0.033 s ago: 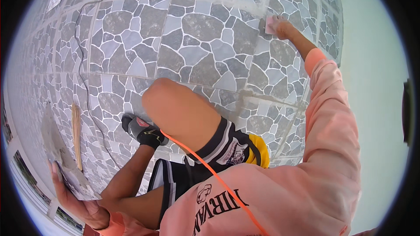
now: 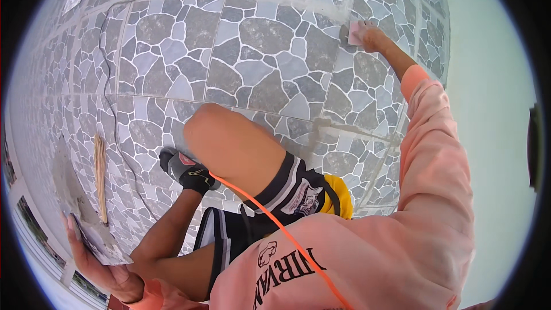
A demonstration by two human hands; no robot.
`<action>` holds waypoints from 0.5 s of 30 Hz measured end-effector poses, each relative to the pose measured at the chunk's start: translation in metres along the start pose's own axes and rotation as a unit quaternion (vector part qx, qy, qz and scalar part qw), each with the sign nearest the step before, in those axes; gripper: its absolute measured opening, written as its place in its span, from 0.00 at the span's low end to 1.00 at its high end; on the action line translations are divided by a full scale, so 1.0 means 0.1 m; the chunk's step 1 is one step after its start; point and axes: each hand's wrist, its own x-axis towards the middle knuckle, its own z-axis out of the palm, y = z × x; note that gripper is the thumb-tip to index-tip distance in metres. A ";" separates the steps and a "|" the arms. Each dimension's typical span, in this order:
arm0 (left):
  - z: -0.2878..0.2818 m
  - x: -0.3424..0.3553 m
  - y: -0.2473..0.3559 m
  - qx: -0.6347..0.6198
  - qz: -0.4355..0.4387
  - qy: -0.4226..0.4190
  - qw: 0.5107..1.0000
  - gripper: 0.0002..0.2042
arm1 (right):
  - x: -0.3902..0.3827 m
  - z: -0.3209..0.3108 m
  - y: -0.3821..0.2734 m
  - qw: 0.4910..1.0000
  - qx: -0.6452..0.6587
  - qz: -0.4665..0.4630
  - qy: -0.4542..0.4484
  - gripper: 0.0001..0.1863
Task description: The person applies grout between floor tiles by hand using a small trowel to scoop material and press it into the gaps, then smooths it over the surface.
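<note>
- The pink pad (image 2: 354,33) lies on the patterned floor tiles (image 2: 267,95), close to a tile joint near the pale wall (image 2: 482,40), its dark grey edge facing left. If it tilts under uneven pressure, that edge could skip or leave streaks.
- The right hand (image 2: 371,37) is closed on the pad at nearly full reach. That stretch could weaken control, and fingertips close to the floor might scrape.
- The brownish smear (image 2: 322,126) along a nearer joint could dry hard or spread onto the tile faces if a limb drags through it.
- The bent knee (image 2: 209,123) sits between the two hands; leaning farther could upset balance.
- The orange cord (image 2: 275,221) crosses the shorts and sweatshirt and might snag as the body turns.
- The left hand (image 2: 106,272) grips a paste-smeared board (image 2: 100,244) far from the pad. The fisheye rim bends this area, so the board's exact shape is uncertain; if it tips, paste could drop.
- The stick bundle (image 2: 100,178) lies near the board and could get soiled.
- The thin dark cable (image 2: 109,69) winds across the floor and could catch the shod foot (image 2: 186,169).
</note>
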 end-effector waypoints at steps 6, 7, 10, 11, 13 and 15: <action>-0.29 -0.29 0.06 -0.065 -0.104 0.053 0.991 0.39 | -0.04 0.34 -0.13 0.953 0.153 -0.039 0.259 0.25; -0.34 -0.33 0.05 -0.041 -0.075 0.054 0.995 0.39 | -0.03 0.33 -0.15 0.952 0.156 -0.044 0.260 0.25; -0.48 -0.43 -0.03 0.023 0.013 0.054 0.998 0.40 | -0.10 0.13 -0.10 0.991 0.071 -0.022 0.110 0.24; -0.49 -0.46 -0.04 0.032 0.027 0.054 0.998 0.40 | -0.12 0.02 -0.12 0.997 0.039 -0.019 0.069 0.25; -0.49 -0.46 -0.01 0.044 0.033 0.039 0.998 0.43 | -0.16 -0.04 -0.13 0.999 0.003 -0.015 0.028 0.26; -0.44 -0.42 0.00 0.046 0.025 0.022 0.998 0.46 | -0.18 0.04 -0.21 0.979 0.129 -0.056 0.148 0.23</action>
